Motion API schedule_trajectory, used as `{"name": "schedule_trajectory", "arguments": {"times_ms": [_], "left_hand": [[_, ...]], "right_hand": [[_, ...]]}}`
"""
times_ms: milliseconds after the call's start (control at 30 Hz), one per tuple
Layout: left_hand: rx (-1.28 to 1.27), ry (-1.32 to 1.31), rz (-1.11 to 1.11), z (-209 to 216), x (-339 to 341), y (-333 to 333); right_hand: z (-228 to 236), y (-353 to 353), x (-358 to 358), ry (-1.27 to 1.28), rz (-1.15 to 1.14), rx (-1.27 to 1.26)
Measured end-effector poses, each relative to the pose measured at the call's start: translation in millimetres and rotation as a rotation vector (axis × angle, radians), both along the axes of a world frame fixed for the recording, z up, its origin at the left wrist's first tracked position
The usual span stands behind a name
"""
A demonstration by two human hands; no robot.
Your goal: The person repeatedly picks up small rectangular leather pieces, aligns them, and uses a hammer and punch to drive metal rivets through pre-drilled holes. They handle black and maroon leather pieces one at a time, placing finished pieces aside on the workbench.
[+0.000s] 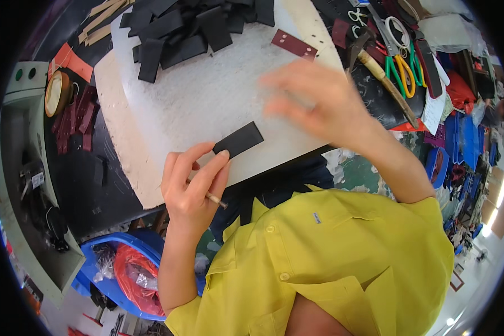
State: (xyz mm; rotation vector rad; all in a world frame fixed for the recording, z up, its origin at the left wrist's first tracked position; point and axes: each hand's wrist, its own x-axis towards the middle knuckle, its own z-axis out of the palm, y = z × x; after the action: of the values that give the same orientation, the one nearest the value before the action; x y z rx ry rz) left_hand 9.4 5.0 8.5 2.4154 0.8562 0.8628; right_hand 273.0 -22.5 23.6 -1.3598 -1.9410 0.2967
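Note:
My left hand [190, 187] is closed, pinching one end of a flat black rectangular piece [239, 139], which looks like leather, over the near part of a pale board [218, 89]. A thin stick-like tool [215, 199] sticks out from under that hand's fingers. To the right, my right hand [325, 103] hovers over the board, apart from the black piece. Motion smears its fingers, and whether it holds anything is unclear. Beyond it lies a dark red strip with holes [294, 44]. A heap of similar black pieces [190, 33] covers the board's far side.
At right lie a wooden-handled hammer [387, 87] and scissors with green and yellow handles [404, 75]. Dark red pieces [75, 120] and a round tape roll [57, 93] sit on the left. Below them stands a blue bin [115, 238] with a red bag inside.

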Motion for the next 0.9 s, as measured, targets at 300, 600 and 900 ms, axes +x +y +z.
{"name": "schedule_trajectory", "arguments": {"times_ms": [300,600,900], "left_hand": [[-0.002,-0.013,0.005,2,1,1],[0.002,-0.01,0.019,3,1,2],[-0.083,-0.048,0.05,0,-4,0]], "right_hand": [[-6,7,38,0.408,-0.436,-0.121],[37,24,-30,0.489,0.084,-0.999],[32,26,-38,0.228,0.02,-0.92]]}}
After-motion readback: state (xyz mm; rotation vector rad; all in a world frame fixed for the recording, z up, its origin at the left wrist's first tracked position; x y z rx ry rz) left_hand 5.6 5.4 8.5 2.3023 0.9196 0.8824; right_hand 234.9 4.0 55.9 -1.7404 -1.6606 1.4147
